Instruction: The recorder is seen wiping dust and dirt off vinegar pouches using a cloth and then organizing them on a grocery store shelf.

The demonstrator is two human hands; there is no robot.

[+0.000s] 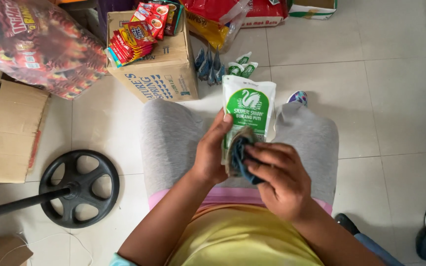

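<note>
Green-and-white pouch (247, 106) sits upright above our lap, over the tiled floor (395, 74). Our left hand (212, 155) grips its left edge, fingers clenched around it, while our right hand (277, 180) presses a dark blue cloth (237, 155) against its lower front. Wiping looks under way: the upper face appears clean and glossy, the bottom is hidden. More sachets (223, 66) lie beside a cardboard box (159, 74).
</note>
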